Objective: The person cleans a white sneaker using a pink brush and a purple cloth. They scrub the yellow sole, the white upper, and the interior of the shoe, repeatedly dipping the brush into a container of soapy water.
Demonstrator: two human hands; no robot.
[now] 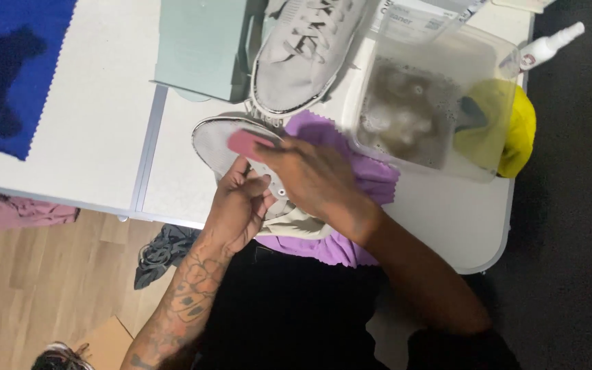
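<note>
A light grey sneaker (pixel 215 139) lies on its side on a purple cloth (pixel 371 179) near the table's front edge. My left hand (pixel 238 205) grips the shoe around its middle. My right hand (pixel 310 175) presses a small pink block (pixel 244 142), like an eraser or sponge, against the shoe's toe area. The shoe's rear part is hidden under both hands.
A second grey sneaker (pixel 306 51) stands beside a pale green box (pixel 200 44) at the back. A clear tub of murky soapy water (pixel 412 109), a yellow cloth (pixel 515 123) and a white spray bottle (pixel 549 44) are on the right. A blue rug (pixel 8 68) lies left.
</note>
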